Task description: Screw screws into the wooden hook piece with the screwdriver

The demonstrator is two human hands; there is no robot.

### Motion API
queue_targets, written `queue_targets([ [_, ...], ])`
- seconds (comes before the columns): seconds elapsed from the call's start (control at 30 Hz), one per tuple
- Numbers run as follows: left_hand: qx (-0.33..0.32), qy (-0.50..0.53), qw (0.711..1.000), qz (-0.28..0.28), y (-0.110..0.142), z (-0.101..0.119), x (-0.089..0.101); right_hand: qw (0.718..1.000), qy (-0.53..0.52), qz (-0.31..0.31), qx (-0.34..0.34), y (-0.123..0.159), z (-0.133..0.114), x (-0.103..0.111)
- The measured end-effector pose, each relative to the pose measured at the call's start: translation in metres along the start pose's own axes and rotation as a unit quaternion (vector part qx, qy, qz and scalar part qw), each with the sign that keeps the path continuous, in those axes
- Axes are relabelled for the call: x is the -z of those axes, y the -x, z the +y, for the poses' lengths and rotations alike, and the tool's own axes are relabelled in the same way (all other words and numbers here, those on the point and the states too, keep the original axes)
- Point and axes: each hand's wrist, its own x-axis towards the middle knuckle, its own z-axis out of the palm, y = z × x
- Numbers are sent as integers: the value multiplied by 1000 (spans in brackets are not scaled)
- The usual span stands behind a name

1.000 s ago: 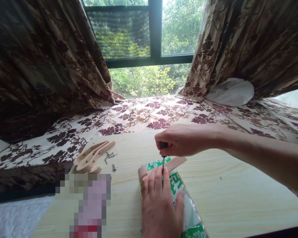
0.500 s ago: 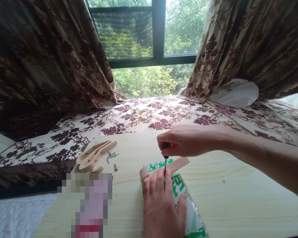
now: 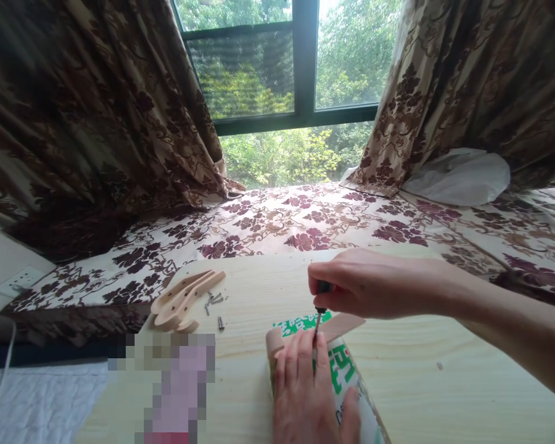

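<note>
My right hand (image 3: 365,285) is closed around the dark handle of a small screwdriver (image 3: 318,314), held upright with its tip down between the fingers of my left hand. My left hand (image 3: 311,394) lies flat on a green and white printed package (image 3: 340,370) and a light wooden piece (image 3: 346,325) under it, pressing them onto the pale wooden board (image 3: 444,382). Where the screwdriver tip meets the wood is hidden by my fingers.
Shaped wooden pieces (image 3: 185,299) and several loose screws (image 3: 215,303) lie at the board's far left. A blurred-out patch (image 3: 173,388) covers the near left. Beyond are a flowered cloth (image 3: 282,222), flowered curtains, a white plastic bag (image 3: 460,177) and a window.
The view has shifted, so everything sits a little lower and to the right. Both hands keep the same hold on the screwdriver and the package.
</note>
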Motion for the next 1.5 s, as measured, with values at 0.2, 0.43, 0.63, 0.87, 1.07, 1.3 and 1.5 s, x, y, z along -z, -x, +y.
queue_targets([
  [0.2, -5, -10, 1000, 2, -3, -1, -2, 1000, -5, 8, -1, 3, 5, -2],
  [0.43, -44, -40, 995, -79, -29, -9, -4, 998, 30, 58, -25, -3, 13, -3],
  [0.63, -10, -27, 999, -33, -33, -4, -9, 992, -16, 120, -42, -5, 15, -14],
  [0.87, -85, -101, 991, -34, -27, -17, -12, 978, -73, 191, -25, -4, 20, -37],
  [1.07, -115, -132, 984, -33, -28, -25, -14, 970, -114, 216, -16, -2, 21, -46],
  [1.3, -63, -95, 992, -51, -21, -20, -21, 965, -111, 235, -16, -3, 28, -50],
  [1.5, -66, -91, 993, -39, -22, -18, -20, 957, -117, 261, -39, -8, 34, -51],
])
